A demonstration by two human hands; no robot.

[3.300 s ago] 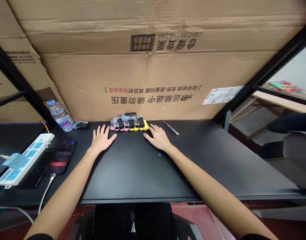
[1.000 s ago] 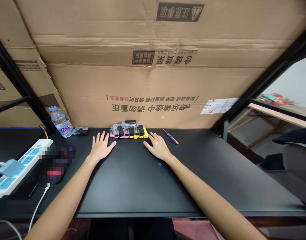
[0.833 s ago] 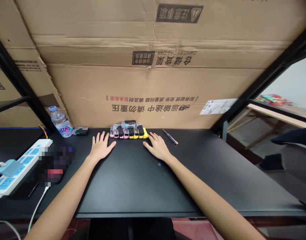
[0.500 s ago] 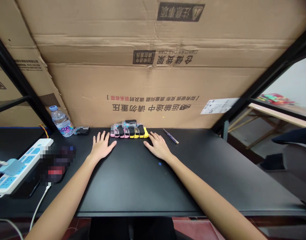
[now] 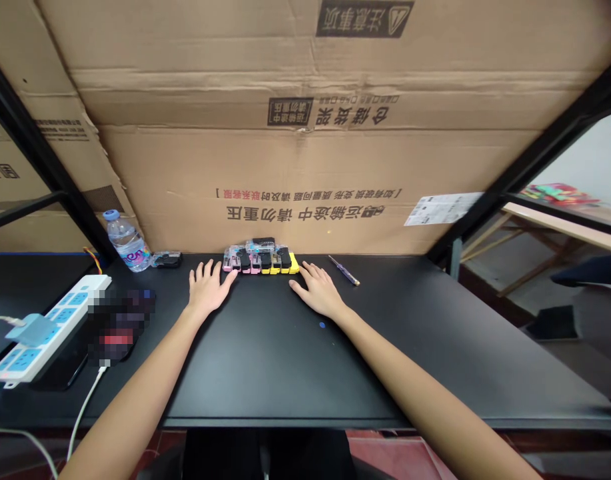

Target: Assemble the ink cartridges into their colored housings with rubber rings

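My left hand (image 5: 206, 288) lies palm down on the black tabletop with its fingers spread, left of a row of small plastic pieces (image 5: 262, 261). Its thumb tip reaches the near left corner of the row; whether it touches is hard to tell. The pieces are clear and black with pink ends on the left and yellow ends on the right, and another clear-and-black piece (image 5: 260, 245) rests on top at the back. At the yellow end, my right hand (image 5: 319, 291) also lies flat and open, fingertips next to the last piece. Neither hand holds anything.
A screwdriver (image 5: 344, 271) lies right of my right hand. At the left are a water bottle (image 5: 128, 243), another clear-and-black piece (image 5: 166, 259), a white power strip (image 5: 50, 330) and a phone (image 5: 120, 330) on a cable. A cardboard sheet (image 5: 305, 160) stands behind; a blue dot (image 5: 322, 325) marks the tabletop.
My left thumb has moved up and inward toward the pink end of the row. My right hand stays nearly in place. The whole view has shifted slightly.
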